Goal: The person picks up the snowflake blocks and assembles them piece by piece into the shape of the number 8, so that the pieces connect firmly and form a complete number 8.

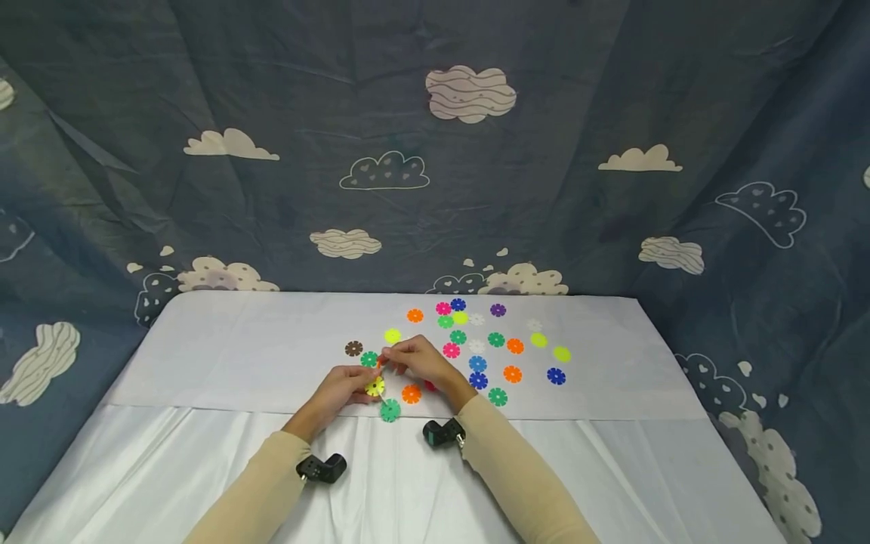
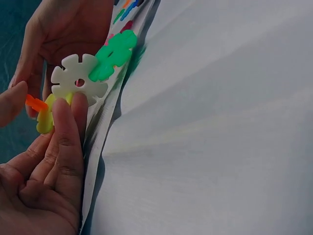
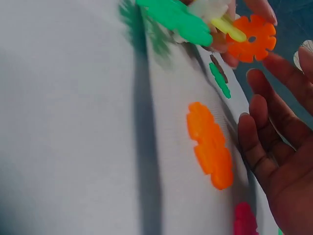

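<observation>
My left hand (image 1: 340, 389) pinches a chain of notched, flower-shaped plastic snowflake discs by its yellow disc (image 2: 45, 117). A white disc (image 2: 71, 76) joins on beyond it, and a green disc (image 2: 117, 51) is slotted onto the white one at the far end. An orange disc (image 3: 252, 39) meets the yellow one at the other end. Beside that orange disc is my right hand (image 1: 421, 359), its index fingertip right at the rim. In the right wrist view its other fingers are relaxed and spread, with the thumb apart from the disc.
Loose discs lie scattered over the white mat (image 1: 238, 355), mostly to the right. Close to the hands are a brown disc (image 1: 353, 348), another green disc (image 1: 369, 359) and another orange disc (image 1: 411, 394). A dark cloud-patterned curtain (image 1: 381, 98) hangs behind the table.
</observation>
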Tool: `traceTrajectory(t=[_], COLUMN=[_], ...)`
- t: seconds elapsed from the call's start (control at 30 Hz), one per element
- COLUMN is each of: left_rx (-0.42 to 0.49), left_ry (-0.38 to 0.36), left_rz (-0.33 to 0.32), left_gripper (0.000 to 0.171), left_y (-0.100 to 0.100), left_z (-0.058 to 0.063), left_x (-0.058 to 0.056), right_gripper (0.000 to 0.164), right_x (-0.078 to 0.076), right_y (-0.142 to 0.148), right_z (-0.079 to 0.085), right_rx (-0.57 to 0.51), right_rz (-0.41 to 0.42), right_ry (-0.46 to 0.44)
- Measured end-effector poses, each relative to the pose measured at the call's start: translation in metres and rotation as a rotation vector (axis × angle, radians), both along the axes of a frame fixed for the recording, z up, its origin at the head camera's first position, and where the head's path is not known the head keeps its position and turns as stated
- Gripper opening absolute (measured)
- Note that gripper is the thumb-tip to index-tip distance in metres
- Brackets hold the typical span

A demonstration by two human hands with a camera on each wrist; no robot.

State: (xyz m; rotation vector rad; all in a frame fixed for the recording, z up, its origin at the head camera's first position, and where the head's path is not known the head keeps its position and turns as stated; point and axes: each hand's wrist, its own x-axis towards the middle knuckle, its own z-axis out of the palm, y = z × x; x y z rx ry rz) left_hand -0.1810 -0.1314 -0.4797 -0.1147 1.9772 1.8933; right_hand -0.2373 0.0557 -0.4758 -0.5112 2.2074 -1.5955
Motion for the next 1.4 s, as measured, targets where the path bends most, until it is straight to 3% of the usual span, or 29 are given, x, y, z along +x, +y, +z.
traceTrajectory(t=[0.17,0.4,0.53,0.7,0.93,1.07,1.23,1.4], left_rx=[0.037,0.141,0.151,0.149,0.147,0.120,0.087,0.078], left_ry=[-0.004,0.003,0.012,0.013,0.026,0.018,-0.002,-0.002], left_rz=[0.024,0.035,0.028,0.013,0.007,0.019,0.043,0.049], left_gripper=[0.039,0.039,0.039,0.036,0.034,0.036,0.038,0.038], left_y=[0.001,0.002,0.004,0.005,0.003,0.004,0.004,0.000], left_z=[-0.004,-0.009,-0.009,-0.011,-0.011,-0.011,-0.009,-0.007], left_x=[0.005,0.007,0.006,0.004,0.001,-0.001,-0.003,-0.002], right_gripper=[0.022,0.016,0.020,0.014,0.019,0.012,0.012,0.020], right_x=[-0.010,-0.030,-0.036,-0.037,-0.037,-0.035,-0.030,-0.024], right_y=[-0.002,-0.016,-0.024,-0.030,-0.027,-0.019,-0.008,-0.002], right_z=[0.004,0.013,0.015,0.011,0.010,0.008,0.007,0.008], right_rx=[0.110,0.424,0.503,0.546,0.508,0.427,0.263,0.026], right_rz=[0.001,0.174,0.239,0.216,0.182,0.138,0.055,-0.013], right_ry=[0.047,0.186,0.207,0.215,0.231,0.209,0.085,-0.083])
